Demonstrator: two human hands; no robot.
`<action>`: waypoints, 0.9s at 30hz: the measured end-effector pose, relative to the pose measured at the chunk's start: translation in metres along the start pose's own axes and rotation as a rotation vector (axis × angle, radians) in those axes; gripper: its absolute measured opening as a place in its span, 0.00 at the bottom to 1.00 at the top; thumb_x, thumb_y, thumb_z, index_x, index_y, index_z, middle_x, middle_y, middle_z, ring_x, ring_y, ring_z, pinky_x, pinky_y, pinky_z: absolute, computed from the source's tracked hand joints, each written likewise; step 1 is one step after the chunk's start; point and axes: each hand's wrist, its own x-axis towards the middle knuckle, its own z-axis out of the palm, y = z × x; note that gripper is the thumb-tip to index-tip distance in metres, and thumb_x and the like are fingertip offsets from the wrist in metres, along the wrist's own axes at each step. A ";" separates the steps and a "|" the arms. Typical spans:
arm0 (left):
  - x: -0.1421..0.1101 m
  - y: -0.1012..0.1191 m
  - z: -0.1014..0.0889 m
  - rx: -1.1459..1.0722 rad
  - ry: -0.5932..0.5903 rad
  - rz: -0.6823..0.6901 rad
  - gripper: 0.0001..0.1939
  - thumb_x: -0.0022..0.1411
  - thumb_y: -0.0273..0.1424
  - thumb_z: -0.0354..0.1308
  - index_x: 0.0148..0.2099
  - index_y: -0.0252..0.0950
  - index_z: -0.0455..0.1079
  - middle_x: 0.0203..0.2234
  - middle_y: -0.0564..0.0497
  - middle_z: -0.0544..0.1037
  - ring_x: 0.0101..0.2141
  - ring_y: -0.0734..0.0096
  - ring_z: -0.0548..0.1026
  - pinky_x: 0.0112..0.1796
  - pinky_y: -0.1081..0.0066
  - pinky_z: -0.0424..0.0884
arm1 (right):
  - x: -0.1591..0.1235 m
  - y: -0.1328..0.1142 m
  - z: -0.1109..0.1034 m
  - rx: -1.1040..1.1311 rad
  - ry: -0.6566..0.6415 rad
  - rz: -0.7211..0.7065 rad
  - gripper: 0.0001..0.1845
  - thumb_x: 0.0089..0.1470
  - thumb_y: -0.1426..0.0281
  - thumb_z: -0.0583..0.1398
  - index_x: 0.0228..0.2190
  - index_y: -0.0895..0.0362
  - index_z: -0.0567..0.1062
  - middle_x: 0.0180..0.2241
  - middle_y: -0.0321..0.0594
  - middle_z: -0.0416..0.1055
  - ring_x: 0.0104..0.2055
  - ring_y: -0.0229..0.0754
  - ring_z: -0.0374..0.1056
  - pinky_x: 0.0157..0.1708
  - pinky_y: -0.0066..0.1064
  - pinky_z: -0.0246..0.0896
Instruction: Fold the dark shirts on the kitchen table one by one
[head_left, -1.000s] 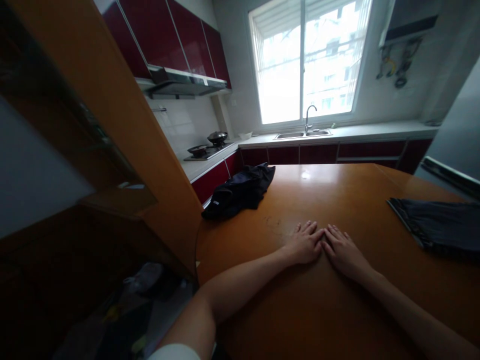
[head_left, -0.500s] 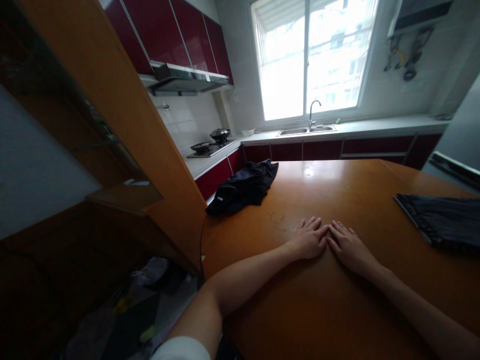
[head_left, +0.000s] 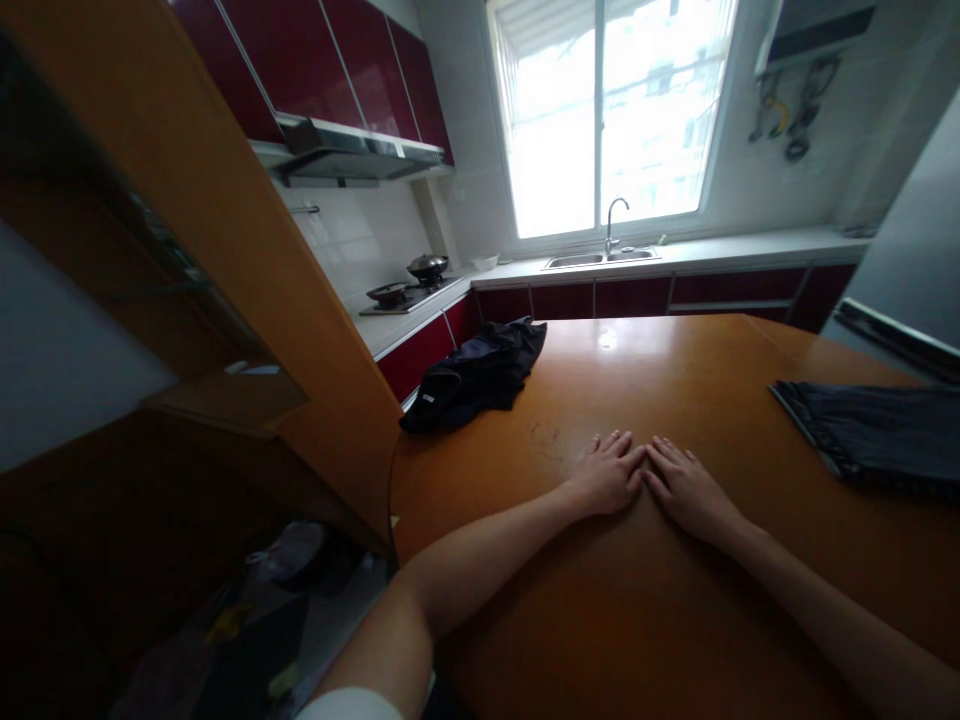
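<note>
My left hand (head_left: 609,474) lies flat on the wooden table (head_left: 675,380), fingers stretched out and holding nothing. Beside it my right hand (head_left: 688,490) also rests flat and open, and the fingertips of the two hands meet or nearly meet. A crumpled dark garment (head_left: 480,372) with a small white label is heaped at the table's left edge, beyond my left hand. To the right of my right hand lies a folded dark grey garment (head_left: 881,432), which looks like denim.
A wooden cabinet frame (head_left: 300,330) rises at the left. Behind the table, a white counter carries a sink with a tap (head_left: 611,225), a gas stove (head_left: 412,298) and a lidded pan (head_left: 427,266). Assorted items lie on the floor at lower left.
The whole view has shifted slightly, so things appear a little further left. My hands stay flat on the table, and both garments lie as before.
</note>
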 end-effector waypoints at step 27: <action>0.002 -0.003 0.004 -0.048 0.060 0.025 0.25 0.72 0.39 0.46 0.68 0.41 0.58 0.66 0.42 0.60 0.66 0.54 0.56 0.63 0.48 0.54 | -0.001 -0.006 -0.011 -0.020 -0.026 0.005 0.31 0.64 0.60 0.47 0.62 0.64 0.66 0.66 0.55 0.57 0.69 0.54 0.52 0.66 0.49 0.47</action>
